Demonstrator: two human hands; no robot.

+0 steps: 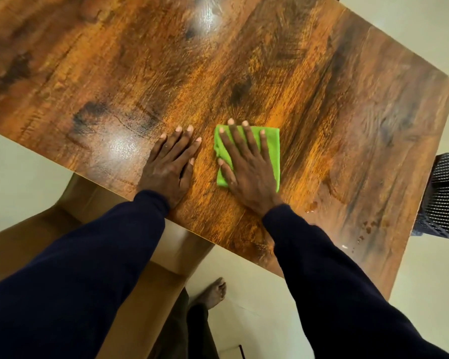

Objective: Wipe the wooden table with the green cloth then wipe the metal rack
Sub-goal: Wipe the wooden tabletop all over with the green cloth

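The wooden table (166,60) fills most of the view, its top dark and glossy. A folded green cloth (271,149) lies flat on it near the front edge. My right hand (246,167) presses down on the cloth with straight, spread fingers. My left hand (170,167) rests flat on the bare wood just left of the cloth, fingers straight. A black metal mesh rack (443,198) stands past the table's right edge, only partly in view.
A few water drops (366,229) sit on the table near its right front corner. A brown cardboard box (151,255) lies on the pale floor under the table's front edge, next to my bare foot (214,292).
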